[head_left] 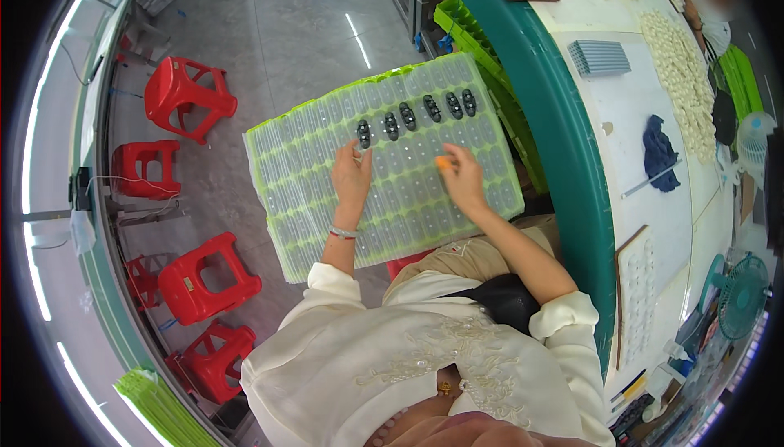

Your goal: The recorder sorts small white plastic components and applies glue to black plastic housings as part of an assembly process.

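Note:
A large tray (400,171) of clear plastic over light green, with rows of oblong pockets, lies in front of me. Six black oblong parts with small shiny dots sit in its far rows, among them a leftmost part (364,132) and a rightmost part (469,102). My left hand (351,177) has its fingers closed at the near end of the leftmost black part. Over the middle right of the tray, my right hand (463,177) is curled and slightly blurred. Something orange (444,164) shows at its fingertips; I cannot tell if it is a finger cover or a held thing.
Red plastic stools (189,97) stand along the left. To the right runs a green-edged worktable (572,169) with a grey-blue bundle of bars (600,57), a dark blue cloth (658,153), many pale pieces (679,80) and a fan (739,296). Green trays (482,43) stand beside the table.

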Action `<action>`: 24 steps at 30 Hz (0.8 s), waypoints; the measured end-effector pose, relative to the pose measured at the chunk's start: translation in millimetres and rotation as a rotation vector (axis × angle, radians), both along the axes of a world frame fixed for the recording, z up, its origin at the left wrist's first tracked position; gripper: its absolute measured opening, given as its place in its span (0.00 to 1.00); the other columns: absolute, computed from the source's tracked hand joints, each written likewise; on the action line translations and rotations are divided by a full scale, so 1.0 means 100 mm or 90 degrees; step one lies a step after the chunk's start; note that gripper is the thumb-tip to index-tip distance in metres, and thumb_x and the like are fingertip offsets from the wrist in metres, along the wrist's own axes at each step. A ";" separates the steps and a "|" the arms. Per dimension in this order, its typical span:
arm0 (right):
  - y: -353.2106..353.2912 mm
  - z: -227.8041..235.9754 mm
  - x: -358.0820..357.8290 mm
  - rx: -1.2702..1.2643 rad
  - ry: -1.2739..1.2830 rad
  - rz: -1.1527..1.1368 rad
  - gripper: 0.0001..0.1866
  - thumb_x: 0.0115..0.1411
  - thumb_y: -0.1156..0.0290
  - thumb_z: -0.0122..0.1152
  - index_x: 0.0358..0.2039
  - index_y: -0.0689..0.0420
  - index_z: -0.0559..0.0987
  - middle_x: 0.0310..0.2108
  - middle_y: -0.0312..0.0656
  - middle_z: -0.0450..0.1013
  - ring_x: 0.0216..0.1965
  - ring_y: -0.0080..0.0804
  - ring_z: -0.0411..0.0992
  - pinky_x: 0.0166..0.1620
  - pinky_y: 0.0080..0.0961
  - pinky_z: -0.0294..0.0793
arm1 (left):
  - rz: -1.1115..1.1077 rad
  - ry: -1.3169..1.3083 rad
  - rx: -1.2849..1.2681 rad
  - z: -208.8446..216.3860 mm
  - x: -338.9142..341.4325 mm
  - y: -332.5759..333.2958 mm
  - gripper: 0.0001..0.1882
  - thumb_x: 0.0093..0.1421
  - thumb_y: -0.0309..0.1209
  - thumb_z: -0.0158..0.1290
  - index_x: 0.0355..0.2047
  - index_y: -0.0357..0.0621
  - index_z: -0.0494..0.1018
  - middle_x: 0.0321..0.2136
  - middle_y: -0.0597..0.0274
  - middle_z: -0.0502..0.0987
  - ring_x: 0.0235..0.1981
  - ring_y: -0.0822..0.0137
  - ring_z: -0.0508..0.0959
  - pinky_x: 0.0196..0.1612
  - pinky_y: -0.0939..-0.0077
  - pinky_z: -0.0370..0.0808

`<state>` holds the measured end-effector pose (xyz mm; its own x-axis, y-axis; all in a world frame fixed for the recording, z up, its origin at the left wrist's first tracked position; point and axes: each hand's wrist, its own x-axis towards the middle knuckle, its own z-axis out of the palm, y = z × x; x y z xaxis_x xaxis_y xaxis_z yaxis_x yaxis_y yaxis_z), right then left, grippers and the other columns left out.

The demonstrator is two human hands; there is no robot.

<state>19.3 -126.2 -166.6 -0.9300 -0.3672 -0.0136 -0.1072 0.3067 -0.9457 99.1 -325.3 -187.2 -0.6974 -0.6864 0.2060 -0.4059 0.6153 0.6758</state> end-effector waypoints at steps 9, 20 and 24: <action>1.58 -0.64 -0.47 0.133 0.079 -0.296 0.16 0.57 0.64 0.54 0.43 0.58 0.72 0.36 0.40 0.71 0.36 0.32 0.69 0.40 0.28 0.67 | -0.398 -0.037 0.123 0.14 0.23 1.18 0.09 0.58 0.33 0.45 0.32 0.42 0.71 0.25 0.48 0.74 0.26 0.48 0.74 0.28 0.58 0.70; 1.84 -1.18 -0.65 0.168 -0.107 -0.339 0.20 0.59 0.57 0.49 0.47 0.57 0.69 0.48 0.38 0.67 0.45 0.32 0.66 0.45 0.29 0.65 | -0.543 0.005 0.009 0.53 0.28 1.76 0.20 0.56 0.41 0.48 0.14 0.39 0.69 0.17 0.52 0.72 0.20 0.51 0.71 0.24 0.60 0.67; 1.67 -0.96 -0.58 0.064 -0.155 -0.249 0.23 0.59 0.56 0.49 0.51 0.55 0.67 0.48 0.40 0.66 0.46 0.28 0.66 0.46 0.28 0.65 | -0.524 -0.030 -0.006 0.28 0.45 1.62 0.15 0.50 0.36 0.53 0.13 0.40 0.70 0.22 0.54 0.73 0.25 0.54 0.72 0.27 0.62 0.69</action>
<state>-38.6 40.7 -262.6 -0.9635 0.0252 -0.2665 0.2566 0.3712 -0.8924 143.8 -163.6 -159.1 -0.9847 0.0502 0.1669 0.1498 0.7335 0.6629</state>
